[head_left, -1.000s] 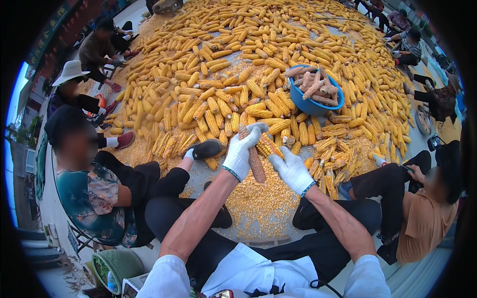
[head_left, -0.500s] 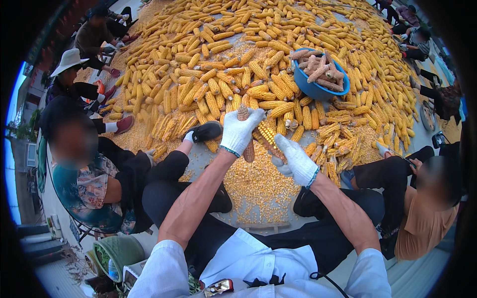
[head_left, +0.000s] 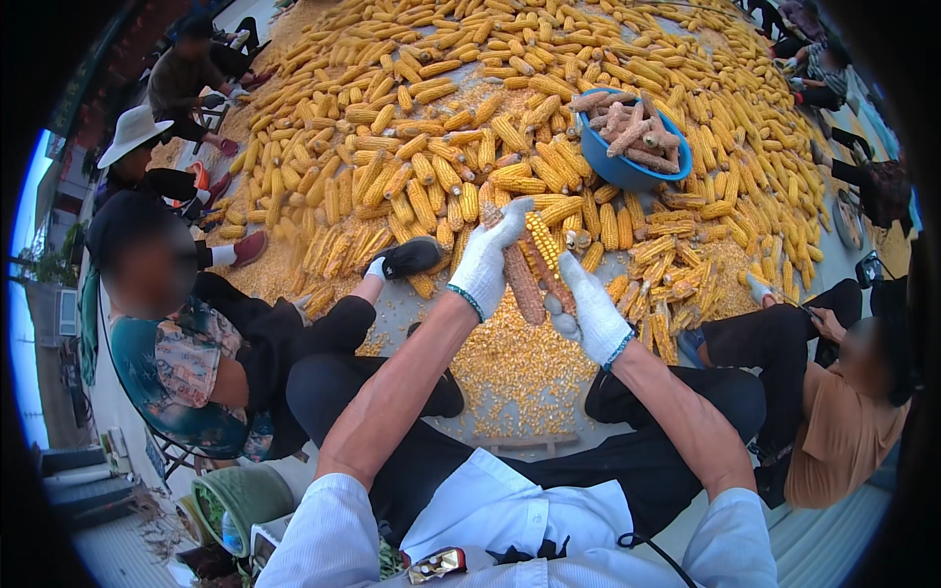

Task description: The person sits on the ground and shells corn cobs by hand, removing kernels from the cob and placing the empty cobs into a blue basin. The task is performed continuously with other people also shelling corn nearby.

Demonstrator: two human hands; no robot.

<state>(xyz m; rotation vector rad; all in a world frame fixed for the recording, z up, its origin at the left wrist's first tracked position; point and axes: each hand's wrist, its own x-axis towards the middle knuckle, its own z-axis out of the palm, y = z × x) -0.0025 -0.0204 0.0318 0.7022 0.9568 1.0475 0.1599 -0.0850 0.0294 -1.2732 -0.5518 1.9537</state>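
Head view: the left hand [head_left: 483, 269], in a white glove, is closed around a bare cob [head_left: 525, 289], which slants close alongside a partly stripped ear of corn [head_left: 541, 247]. The right hand [head_left: 594, 314], also gloved, is clamped on that ear's lower end. Loose kernels [head_left: 518, 377] lie below; whole ears [head_left: 421, 201] spread out beyond, where a blue bowl [head_left: 635, 178] full of reddish cobs [head_left: 629, 135] stands to the right.

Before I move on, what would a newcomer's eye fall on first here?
A spread of yellow corn fills the upper middle, with a blue tub of bare cobs right of centre. In white gloves near the centre, the left hand holds a brown cob, the right hand a partly stripped ear.
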